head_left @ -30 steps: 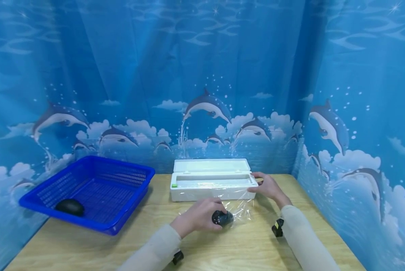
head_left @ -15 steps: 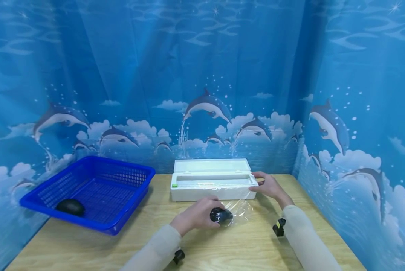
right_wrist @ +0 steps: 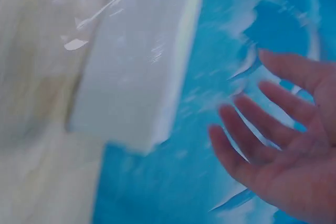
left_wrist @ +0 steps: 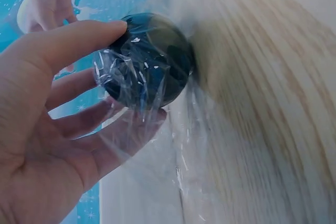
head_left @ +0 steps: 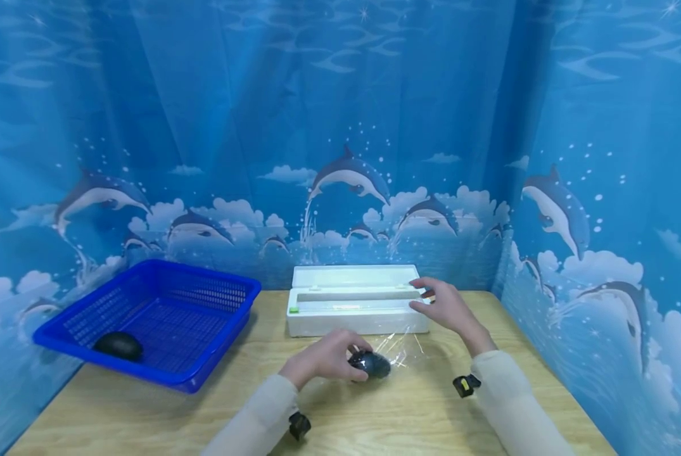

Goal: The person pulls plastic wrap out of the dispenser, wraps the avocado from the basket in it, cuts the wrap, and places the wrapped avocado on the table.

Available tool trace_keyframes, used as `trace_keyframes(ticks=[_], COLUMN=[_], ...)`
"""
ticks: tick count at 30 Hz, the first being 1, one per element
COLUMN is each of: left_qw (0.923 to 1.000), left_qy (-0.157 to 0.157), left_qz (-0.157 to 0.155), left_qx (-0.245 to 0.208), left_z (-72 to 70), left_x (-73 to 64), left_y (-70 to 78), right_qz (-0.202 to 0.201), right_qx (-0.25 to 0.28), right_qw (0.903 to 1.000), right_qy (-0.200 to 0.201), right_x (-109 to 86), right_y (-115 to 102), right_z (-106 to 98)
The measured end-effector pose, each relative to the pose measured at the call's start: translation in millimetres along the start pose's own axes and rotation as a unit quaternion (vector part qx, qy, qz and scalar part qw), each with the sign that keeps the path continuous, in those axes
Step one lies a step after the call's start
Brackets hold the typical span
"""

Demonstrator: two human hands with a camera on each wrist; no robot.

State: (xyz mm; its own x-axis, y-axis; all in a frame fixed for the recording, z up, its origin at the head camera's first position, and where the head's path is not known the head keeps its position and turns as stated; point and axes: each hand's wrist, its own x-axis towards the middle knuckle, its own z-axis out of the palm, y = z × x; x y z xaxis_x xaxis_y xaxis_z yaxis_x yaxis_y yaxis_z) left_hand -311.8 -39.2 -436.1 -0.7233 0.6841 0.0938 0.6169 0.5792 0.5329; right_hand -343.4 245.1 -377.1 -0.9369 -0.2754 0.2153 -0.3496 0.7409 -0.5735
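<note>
My left hand [head_left: 329,359] holds a dark, glossy avocado-like fruit [head_left: 369,364] just at the tabletop, thumb on one side and fingers on the other. Clear cling film [left_wrist: 126,135] wraps part of the fruit and trails loosely off it. The film's loose end [head_left: 400,351] spreads toward a white cling film box [head_left: 346,324], which stands with its lid [head_left: 354,276] raised. My right hand [head_left: 448,310] hovers at the box's right end, fingers spread and slightly bent, nothing held. In the right wrist view those fingers [right_wrist: 244,135] are apart from the box [right_wrist: 126,72].
A blue plastic basket [head_left: 197,373] stands at the left of the wooden table [head_left: 431,418], with another dark oval fruit [head_left: 118,346] inside. A small green piece [head_left: 293,310] sits on the box's left front edge. A dolphin-print curtain [head_left: 249,126] surrounds the table.
My right hand has let go of the film at the box's right end and lifted slightly, fingers opening. The film now lies lower in front of the box. My left hand still holds the fruit.
</note>
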Motion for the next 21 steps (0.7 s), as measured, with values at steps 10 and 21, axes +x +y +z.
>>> trace_keyframes(ticks=[10, 21], left_qw=[0.9961, 0.9972], left_qy=[-0.057, -0.013], left_qz=[-0.041, -0.068], left_qx=[-0.052, -0.026], left_z=[-8.4, -5.9], left_x=[-6.0, -14.9], left_y=[3.2, -0.6], right_qz=[-0.082, -0.057], right_qx=[-0.021, -0.014], right_qw=[0.9673, 0.9688], right_qy=[-0.239, -0.241], right_x=[-24.7, -33.8], right_y=[-59, -69], right_z=[31, 56])
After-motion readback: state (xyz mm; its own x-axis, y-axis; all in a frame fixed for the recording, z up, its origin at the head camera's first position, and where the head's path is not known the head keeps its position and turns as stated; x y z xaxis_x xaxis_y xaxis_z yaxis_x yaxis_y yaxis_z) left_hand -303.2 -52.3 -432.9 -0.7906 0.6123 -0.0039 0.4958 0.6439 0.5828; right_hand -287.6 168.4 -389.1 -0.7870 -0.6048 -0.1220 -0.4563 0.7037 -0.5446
